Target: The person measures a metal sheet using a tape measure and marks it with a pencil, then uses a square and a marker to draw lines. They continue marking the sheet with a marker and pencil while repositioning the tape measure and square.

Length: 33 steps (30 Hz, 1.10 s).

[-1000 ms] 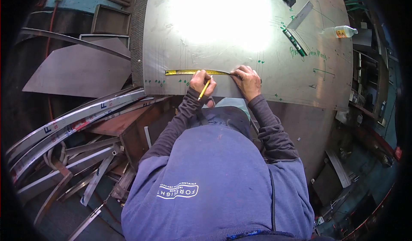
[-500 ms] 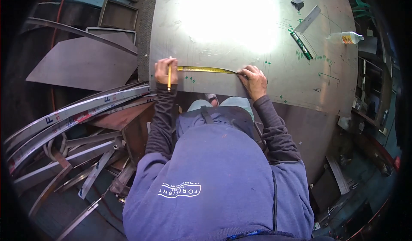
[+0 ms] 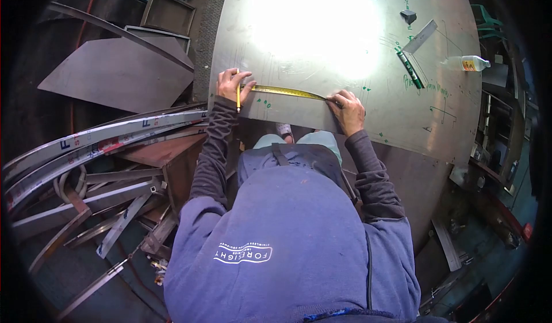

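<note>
A yellow tape measure blade (image 3: 290, 92) stretches across the metal sheet (image 3: 305, 111) near its front edge, between my two hands. My left hand (image 3: 230, 85) is at the blade's left end and holds a thin yellow pencil (image 3: 238, 97), which points toward my body. Its thumb and forefinger reach out to the tape. At the other end, my right hand (image 3: 349, 111) pinches the blade with bent fingers close to the sheet. The tape's case cannot be made out.
Farther right on the sheet lie a green marker (image 3: 409, 69), a flat metal strip (image 3: 420, 36), a dark block (image 3: 408, 16) and a plastic bottle (image 3: 468, 63). Long wrapped metal strips (image 3: 109, 136) and a cut plate (image 3: 118, 73) crowd the left side. Glare covers the sheet's middle.
My left hand has loosened from a closed grip, its thumb and forefinger now extended at the tape while the pencil stays in it. My right hand keeps its pinch. The view has shifted slightly.
</note>
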{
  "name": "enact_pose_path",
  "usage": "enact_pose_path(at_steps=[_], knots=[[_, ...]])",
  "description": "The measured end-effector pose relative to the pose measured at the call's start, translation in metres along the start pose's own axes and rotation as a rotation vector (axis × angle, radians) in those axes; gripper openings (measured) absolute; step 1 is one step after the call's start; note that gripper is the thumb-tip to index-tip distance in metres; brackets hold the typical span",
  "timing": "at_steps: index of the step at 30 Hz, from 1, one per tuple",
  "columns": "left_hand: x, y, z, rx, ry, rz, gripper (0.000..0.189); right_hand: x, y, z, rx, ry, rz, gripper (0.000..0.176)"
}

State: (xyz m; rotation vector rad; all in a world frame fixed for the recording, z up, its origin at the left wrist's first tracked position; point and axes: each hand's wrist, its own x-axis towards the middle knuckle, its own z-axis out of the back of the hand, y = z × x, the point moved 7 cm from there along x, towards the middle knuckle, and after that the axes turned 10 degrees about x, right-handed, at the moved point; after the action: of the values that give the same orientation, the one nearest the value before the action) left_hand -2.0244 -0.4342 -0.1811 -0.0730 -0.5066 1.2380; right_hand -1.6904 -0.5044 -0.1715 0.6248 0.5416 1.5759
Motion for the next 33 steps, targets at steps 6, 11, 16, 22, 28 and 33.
enact_pose_path(at_steps=[6,11,16,22,28,33], knots=[[-0.002,-0.034,-0.025,0.024,0.038,-0.065,0.032,0.000,0.000,0.001,-0.015,-0.004,-0.014,0.011],[-0.005,-0.054,-0.026,0.082,0.015,-0.088,0.032,0.000,0.000,0.001,-0.019,-0.001,-0.029,0.011],[-0.006,-0.049,-0.033,0.052,0.005,-0.074,0.030,0.000,0.001,0.000,-0.012,-0.001,-0.033,0.011],[-0.006,-0.043,-0.034,0.026,0.006,-0.049,0.028,0.001,0.004,0.000,-0.036,-0.004,-0.047,0.012],[-0.006,-0.043,-0.033,0.018,0.021,-0.039,0.028,0.002,0.005,0.000,-0.042,-0.015,-0.022,0.012],[-0.007,-0.042,-0.034,0.023,0.028,-0.031,0.028,0.001,0.004,-0.001,-0.041,-0.002,-0.027,0.012]])
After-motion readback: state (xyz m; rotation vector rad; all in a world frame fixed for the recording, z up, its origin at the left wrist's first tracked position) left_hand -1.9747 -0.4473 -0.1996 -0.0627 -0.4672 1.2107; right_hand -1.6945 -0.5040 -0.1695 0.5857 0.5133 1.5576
